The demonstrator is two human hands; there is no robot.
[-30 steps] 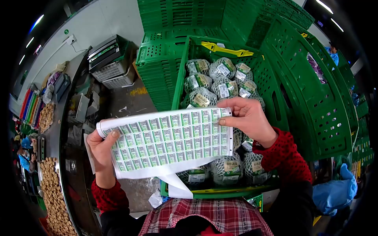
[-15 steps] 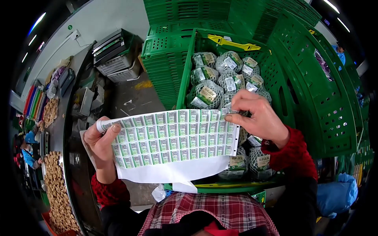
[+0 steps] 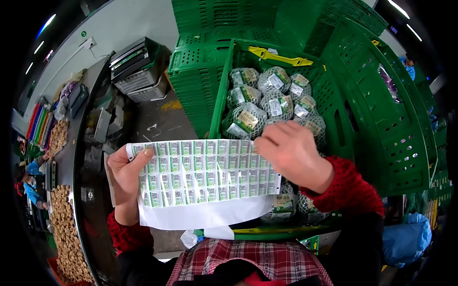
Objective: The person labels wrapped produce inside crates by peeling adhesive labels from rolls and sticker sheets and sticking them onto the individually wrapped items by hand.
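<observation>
A sheet of small green-and-white stickers with square codes (image 3: 205, 174) is stretched across in front of me, white backing paper hanging below it. My left hand (image 3: 126, 174) grips its left end, thumb on top. Over the sheet's upper right corner is my right hand (image 3: 296, 155), back turned up and fingers curled closed; whatever the fingertips pinch is hidden. Behind the sheet, a green crate (image 3: 220, 112) holds several net-wrapped packs of produce (image 3: 245, 119) with paper labels. The sheet and my right hand cover some of the packs.
Stacked green crates (image 3: 191, 90) stand beyond and left of the filled one, and a large green crate (image 3: 389, 119) leans at right. A long table at left carries a heap of small brown produce (image 3: 67, 233). A blue bag (image 3: 408, 240) lies at lower right.
My right hand has moved left and slightly down along the sheet's top edge and turned its back upward. The sheet has shifted a little lower, still in my left hand.
</observation>
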